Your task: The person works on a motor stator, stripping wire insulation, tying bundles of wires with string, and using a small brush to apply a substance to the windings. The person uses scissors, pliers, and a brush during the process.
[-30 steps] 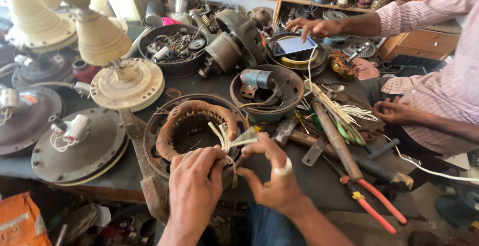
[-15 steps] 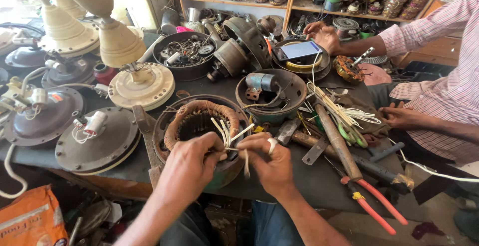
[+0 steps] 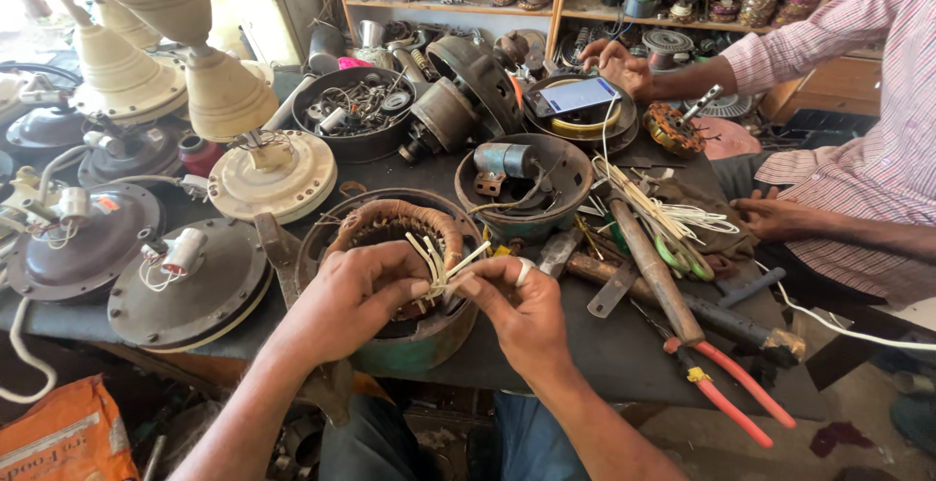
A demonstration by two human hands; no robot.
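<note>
Fan stator winding (image 3: 395, 223) in its housing, centre front of bench (image 3: 624, 364); both hands meet over its lead wires (image 3: 441, 265). Motor covers (image 3: 190, 286) lie left; hammer (image 3: 655, 276) and pliers (image 3: 726, 393) right; bowl of what appear to be small parts (image 3: 356, 111) behind.

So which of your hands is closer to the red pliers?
Right. The right hand is just left of the red pliers, pinching pale wires; the left hand is farther off, over the copper winding.

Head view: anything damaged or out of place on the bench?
The fan motor under both hands lies open, its brown winding bare, and pale lead wires stick out loose, pinched by the left hand and right hand. A smartphone sits on a coil among the parts.
</note>
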